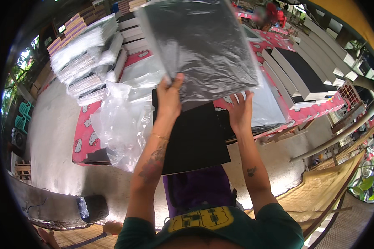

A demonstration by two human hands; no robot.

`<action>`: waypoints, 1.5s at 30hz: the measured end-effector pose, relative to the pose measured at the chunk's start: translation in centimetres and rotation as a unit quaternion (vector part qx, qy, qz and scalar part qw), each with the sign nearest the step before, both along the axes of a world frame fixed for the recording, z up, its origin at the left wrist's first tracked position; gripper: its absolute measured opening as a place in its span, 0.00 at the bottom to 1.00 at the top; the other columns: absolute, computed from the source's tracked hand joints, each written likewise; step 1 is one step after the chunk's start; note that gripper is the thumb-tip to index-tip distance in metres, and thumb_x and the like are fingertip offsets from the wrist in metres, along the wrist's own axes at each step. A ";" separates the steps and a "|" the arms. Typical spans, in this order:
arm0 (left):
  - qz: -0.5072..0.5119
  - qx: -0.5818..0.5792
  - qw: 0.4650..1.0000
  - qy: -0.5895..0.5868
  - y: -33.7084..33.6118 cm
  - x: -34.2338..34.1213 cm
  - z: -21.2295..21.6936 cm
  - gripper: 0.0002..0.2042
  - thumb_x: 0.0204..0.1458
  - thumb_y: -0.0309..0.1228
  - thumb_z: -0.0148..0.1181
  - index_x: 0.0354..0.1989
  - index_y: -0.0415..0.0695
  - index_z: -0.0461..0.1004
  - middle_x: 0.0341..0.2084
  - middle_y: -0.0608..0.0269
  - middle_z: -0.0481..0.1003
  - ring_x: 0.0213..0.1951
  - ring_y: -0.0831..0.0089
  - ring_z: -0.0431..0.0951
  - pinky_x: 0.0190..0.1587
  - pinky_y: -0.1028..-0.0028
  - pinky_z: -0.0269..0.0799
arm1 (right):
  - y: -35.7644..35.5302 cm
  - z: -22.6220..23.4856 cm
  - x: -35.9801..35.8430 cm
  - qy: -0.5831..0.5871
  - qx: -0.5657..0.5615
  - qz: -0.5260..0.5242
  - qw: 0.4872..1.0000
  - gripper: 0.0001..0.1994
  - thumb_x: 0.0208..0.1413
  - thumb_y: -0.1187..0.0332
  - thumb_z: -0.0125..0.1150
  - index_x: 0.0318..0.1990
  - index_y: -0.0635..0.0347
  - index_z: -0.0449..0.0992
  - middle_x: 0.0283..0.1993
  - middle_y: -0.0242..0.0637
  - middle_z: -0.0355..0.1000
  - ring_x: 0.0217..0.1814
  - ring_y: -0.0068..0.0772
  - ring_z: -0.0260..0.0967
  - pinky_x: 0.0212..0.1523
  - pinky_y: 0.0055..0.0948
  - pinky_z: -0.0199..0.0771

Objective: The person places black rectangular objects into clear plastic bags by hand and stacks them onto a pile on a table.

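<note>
A flat black board in a clear plastic sleeve [203, 45] is raised and tilted above the table. My left hand [169, 98] is closed on its lower left corner, thumb on the front of the plastic. My right hand [240, 112] is open beside the lower right edge, fingers spread and pointing up; whether the fingertips touch the plastic I cannot tell. Below both hands a black board [195, 143] lies over the table's near edge, overhanging it. Left of my left forearm, loose clear plastic bags [124, 120] lie crumpled and hang over the edge.
Plastic-wrapped packs [85, 54] are piled at the back left. Stacks of black-topped boards [301, 74] fill the table's right side. A pink patterned cloth [84, 139] covers the table. Green chairs [24, 112] stand far left, and a dark stool [96, 207] is at the lower left.
</note>
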State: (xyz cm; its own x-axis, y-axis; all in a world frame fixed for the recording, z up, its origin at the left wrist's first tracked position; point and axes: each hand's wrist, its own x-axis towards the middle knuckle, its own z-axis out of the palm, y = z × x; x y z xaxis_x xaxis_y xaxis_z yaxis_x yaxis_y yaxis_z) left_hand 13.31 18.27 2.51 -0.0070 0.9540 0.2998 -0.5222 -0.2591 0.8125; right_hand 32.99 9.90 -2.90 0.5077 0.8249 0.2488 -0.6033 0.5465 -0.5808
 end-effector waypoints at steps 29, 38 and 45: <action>-0.032 0.107 0.912 0.396 -3.5 -11.5 2.3 0.12 0.60 0.36 0.55 0.29 0.40 0.71 0.21 0.79 0.61 0.26 0.88 0.55 0.27 0.81 0.53 | -1.1 5.6 -6.4 -0.573 0.009 0.073 0.816 0.45 0.49 0.56 0.66 0.68 0.65 0.46 0.70 0.51 0.48 0.73 0.43 0.43 0.67 0.42 0.46; 0.075 0.186 0.907 0.371 -2.2 -12.3 5.4 0.11 0.57 0.35 0.58 0.32 0.39 0.73 0.22 0.78 0.65 0.27 0.87 0.58 0.30 0.83 0.54 | 3.0 3.0 -6.5 -0.156 -0.075 0.183 0.968 0.17 0.55 0.61 0.63 0.47 0.60 0.71 0.46 0.34 0.71 0.46 0.23 0.68 0.45 0.27 0.69; 0.099 0.203 0.864 0.449 4.2 -12.9 1.6 0.13 0.56 0.37 0.59 0.38 0.38 0.75 0.26 0.72 0.69 0.31 0.83 0.64 0.36 0.81 0.60 | 0.1 -1.5 -5.4 0.009 -0.247 0.435 0.866 0.20 0.57 0.52 0.57 0.50 0.55 0.71 0.49 0.34 0.73 0.53 0.33 0.70 0.55 0.41 0.65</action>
State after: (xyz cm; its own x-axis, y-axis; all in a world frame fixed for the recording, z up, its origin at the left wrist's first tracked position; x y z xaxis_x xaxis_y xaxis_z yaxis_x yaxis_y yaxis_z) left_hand 0.43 22.51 4.15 0.2524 0.7756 0.5786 0.3591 -0.6304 0.6883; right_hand 27.57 10.03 -4.39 -0.3597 0.9003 -0.2450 -0.6733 -0.4322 -0.5998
